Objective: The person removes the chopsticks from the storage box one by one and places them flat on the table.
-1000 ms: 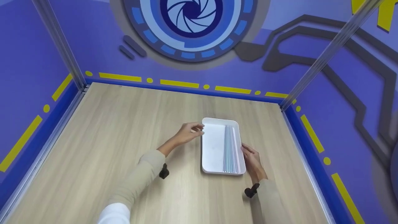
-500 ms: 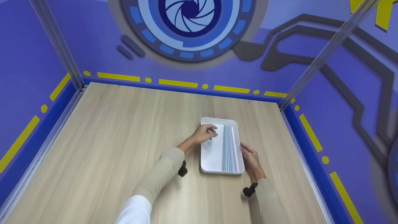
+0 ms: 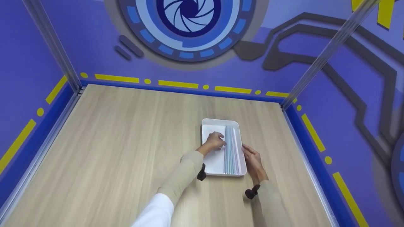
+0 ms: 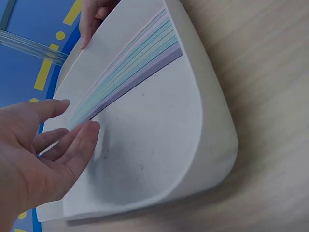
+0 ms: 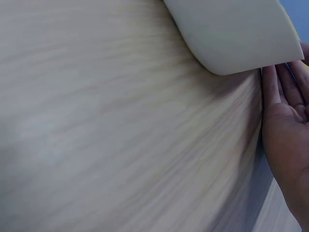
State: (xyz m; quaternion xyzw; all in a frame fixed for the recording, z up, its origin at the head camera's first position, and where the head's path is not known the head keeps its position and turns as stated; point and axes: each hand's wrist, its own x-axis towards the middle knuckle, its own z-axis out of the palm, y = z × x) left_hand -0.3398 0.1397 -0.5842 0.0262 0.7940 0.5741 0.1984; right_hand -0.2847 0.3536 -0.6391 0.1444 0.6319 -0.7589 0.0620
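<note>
Strips [image 3: 229, 154] (in a tray [image 3: 214, 164]) lie beside left fingers [image 4: 84, 147]

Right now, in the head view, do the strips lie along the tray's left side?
No, the pastel strips lie along the right side of the white tray, nearest the right hand.

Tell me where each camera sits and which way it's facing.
Head: on the head, looking forward and down at the white tray on the table; left hand, right hand and sleeves show.
Left wrist: on that wrist, looking into the tray at the pastel strips; left hand and part of right hand show.
Right wrist: on that wrist, looking at the tray's outer side and table; part of right hand shows.
Head and left wrist share the strips.
</note>
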